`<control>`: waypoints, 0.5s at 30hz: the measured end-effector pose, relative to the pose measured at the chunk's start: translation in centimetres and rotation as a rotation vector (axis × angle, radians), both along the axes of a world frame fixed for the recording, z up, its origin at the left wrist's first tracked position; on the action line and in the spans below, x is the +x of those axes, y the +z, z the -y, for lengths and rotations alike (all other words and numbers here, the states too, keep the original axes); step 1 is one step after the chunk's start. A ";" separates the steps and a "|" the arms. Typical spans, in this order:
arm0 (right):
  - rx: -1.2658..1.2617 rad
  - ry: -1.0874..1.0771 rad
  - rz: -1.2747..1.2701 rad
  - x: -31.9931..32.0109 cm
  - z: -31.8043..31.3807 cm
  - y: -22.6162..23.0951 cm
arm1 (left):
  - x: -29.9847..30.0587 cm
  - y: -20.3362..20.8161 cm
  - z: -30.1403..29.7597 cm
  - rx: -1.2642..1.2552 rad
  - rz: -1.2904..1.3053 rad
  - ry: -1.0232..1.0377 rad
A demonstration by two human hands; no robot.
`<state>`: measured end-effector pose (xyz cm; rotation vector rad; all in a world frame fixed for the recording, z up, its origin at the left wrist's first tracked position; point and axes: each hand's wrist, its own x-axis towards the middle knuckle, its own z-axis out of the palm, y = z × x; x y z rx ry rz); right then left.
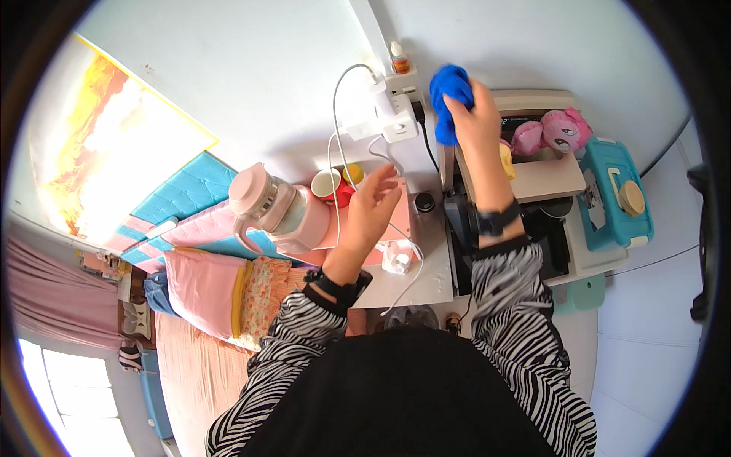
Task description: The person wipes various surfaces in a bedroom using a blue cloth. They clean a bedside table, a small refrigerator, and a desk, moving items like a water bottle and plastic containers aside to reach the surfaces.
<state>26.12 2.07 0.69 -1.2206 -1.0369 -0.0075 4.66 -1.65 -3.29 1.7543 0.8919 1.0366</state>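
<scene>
Right hand (476, 114) clutches a crumpled bright-blue cloth (449, 99).

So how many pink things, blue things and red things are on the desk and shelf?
Pink: 3, jug, plush toy, flat board
Blue: 2, cloth in right hand, teal case
Red: 1, cup
Total: 6
</scene>
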 end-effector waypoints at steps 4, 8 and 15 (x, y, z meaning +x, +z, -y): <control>-0.212 -0.072 0.333 -1.2 -4.0 0.6 | 1.1 0.4 -1.7 0.007 -0.011 0.019; -0.346 -0.183 0.704 -1.3 -3.6 -1.2 | 1.8 0.4 -2.6 0.044 -0.067 0.009; -0.253 -0.196 0.374 0.5 -3.6 0.7 | 3.3 0.3 -3.5 0.041 -0.013 0.005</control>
